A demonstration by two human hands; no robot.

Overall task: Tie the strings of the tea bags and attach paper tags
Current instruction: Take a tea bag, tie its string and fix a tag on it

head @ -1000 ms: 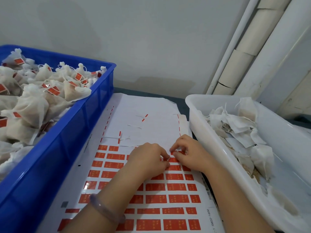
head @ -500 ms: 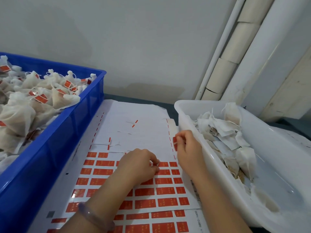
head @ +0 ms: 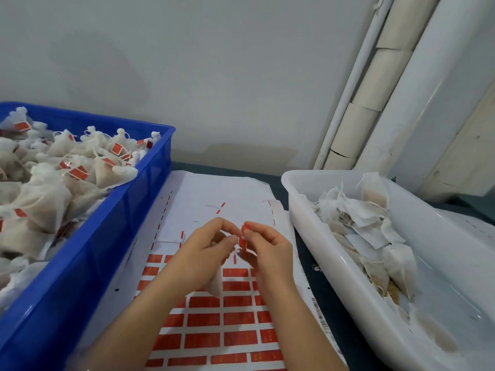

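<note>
Single head-worn wide view, forward and down, close over table [head: 241, 170].

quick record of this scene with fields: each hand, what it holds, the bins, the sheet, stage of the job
left hand: holds a tea bag that hangs below it
right hand: pinches a red tag
blue crate: on the left, piled with tagged bags
white tub: on the right, holds loose bags without tags
tag sheet: flat between the bins, upper rows bare
stage: tag raised beside the left fingers, not visibly attached
</note>
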